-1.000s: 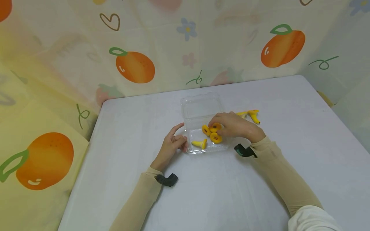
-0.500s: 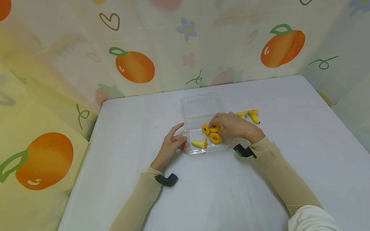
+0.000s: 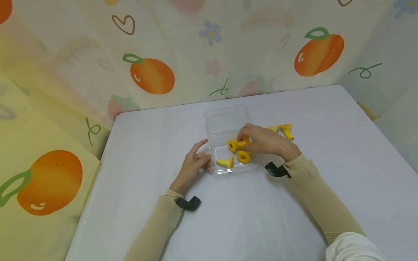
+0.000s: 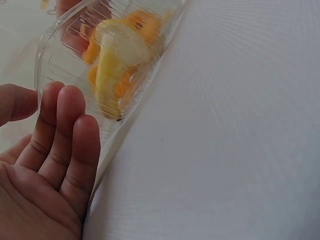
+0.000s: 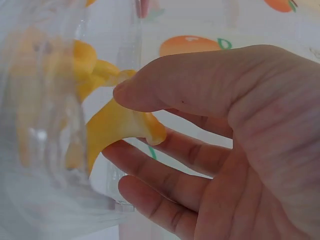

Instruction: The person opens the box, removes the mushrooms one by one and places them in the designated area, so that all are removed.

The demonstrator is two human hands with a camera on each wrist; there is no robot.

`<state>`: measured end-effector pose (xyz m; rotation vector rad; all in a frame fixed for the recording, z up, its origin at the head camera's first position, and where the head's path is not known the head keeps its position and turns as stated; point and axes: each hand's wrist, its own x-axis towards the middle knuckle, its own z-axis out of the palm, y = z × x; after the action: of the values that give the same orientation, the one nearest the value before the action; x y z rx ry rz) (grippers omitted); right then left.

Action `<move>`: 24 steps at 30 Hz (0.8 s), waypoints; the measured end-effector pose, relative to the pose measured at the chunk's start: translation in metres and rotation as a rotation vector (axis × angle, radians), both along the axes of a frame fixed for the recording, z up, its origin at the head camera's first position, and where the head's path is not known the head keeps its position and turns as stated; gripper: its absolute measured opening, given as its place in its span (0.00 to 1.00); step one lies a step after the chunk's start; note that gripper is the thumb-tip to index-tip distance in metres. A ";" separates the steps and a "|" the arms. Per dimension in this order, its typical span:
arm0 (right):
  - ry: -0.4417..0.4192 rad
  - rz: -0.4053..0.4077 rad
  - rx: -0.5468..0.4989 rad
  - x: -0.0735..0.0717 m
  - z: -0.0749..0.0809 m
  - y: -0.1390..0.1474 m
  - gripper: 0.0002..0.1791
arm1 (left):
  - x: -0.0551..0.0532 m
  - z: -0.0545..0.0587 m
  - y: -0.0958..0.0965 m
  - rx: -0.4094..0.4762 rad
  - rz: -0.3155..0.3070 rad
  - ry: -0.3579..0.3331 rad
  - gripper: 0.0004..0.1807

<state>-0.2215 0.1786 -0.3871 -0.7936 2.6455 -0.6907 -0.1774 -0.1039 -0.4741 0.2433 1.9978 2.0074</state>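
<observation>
Several yellow mushrooms [image 3: 243, 157], in clear box [image 3: 225, 121] — right fingers [image 5: 155, 172] pinching one

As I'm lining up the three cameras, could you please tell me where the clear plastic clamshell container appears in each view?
Head: the clear plastic clamshell container lies open near the centre.
Left wrist: upper left, beyond the left hand.
Right wrist: along the left side, beside the right hand.
Shared landmark: the yellow mushrooms, visible in all three.

we see the left hand [image 4: 55, 162] touching a clear ribbed plastic container [image 4: 56, 62]; inside, orange pieces [image 4: 146, 24] lie beyond a yellow one.
</observation>
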 end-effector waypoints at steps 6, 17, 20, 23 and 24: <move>0.013 0.000 -0.006 -0.001 -0.001 0.001 0.13 | 0.000 0.000 0.000 0.001 0.000 -0.002 0.35; 0.011 0.000 -0.102 0.000 0.001 0.004 0.11 | 0.000 -0.001 0.000 -0.003 0.002 0.003 0.35; 0.017 0.007 -0.117 0.000 0.001 0.004 0.11 | 0.000 -0.001 0.000 -0.006 -0.002 0.005 0.35; 0.007 0.002 -0.135 0.000 0.001 0.004 0.10 | 0.000 -0.001 0.000 -0.008 -0.003 0.006 0.35; 0.001 -0.002 -0.141 0.000 0.002 0.004 0.10 | -0.001 -0.001 0.000 -0.009 -0.003 0.005 0.35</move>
<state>-0.2213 0.1830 -0.3849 -0.8289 2.6212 -0.8854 -0.1779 -0.1038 -0.4751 0.2493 2.0080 1.9978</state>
